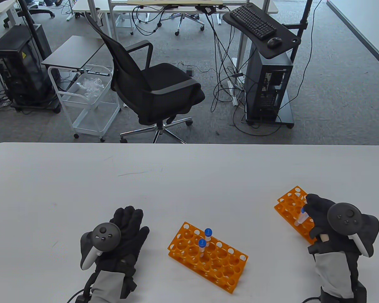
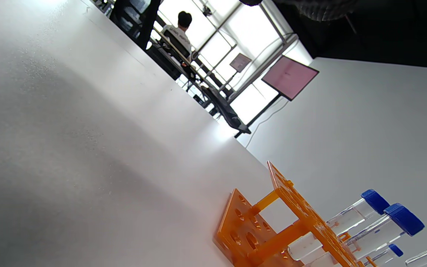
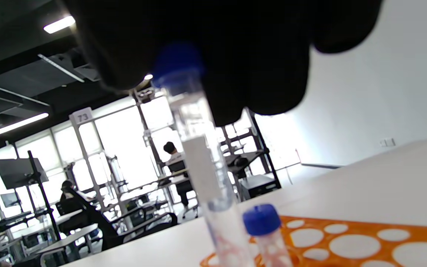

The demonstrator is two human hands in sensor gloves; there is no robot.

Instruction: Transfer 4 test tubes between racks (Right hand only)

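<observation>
Table view: the right hand [image 1: 322, 217] pinches a clear blue-capped test tube [image 1: 302, 216] over the orange plastic rack at right [image 1: 291, 202]. Two blue-capped tubes [image 1: 205, 241] stand in the orange plastic rack at centre [image 1: 208, 257]. The left hand [image 1: 123, 240] lies flat on the white surface [image 1: 82, 189], grip spread.

Left wrist view: the centre rack [image 2: 272, 226] carries capped tubes [image 2: 365, 222].

Right wrist view: gloved fingers [image 3: 235, 55] pinch the tube [image 3: 202, 155] by its cap end; a second capped tube [image 3: 265, 231] stands in the rack [image 3: 347, 244].

Right hand [image 1: 319, 214] holds tube [image 1: 301, 217] over rack [image 1: 290, 202].
</observation>
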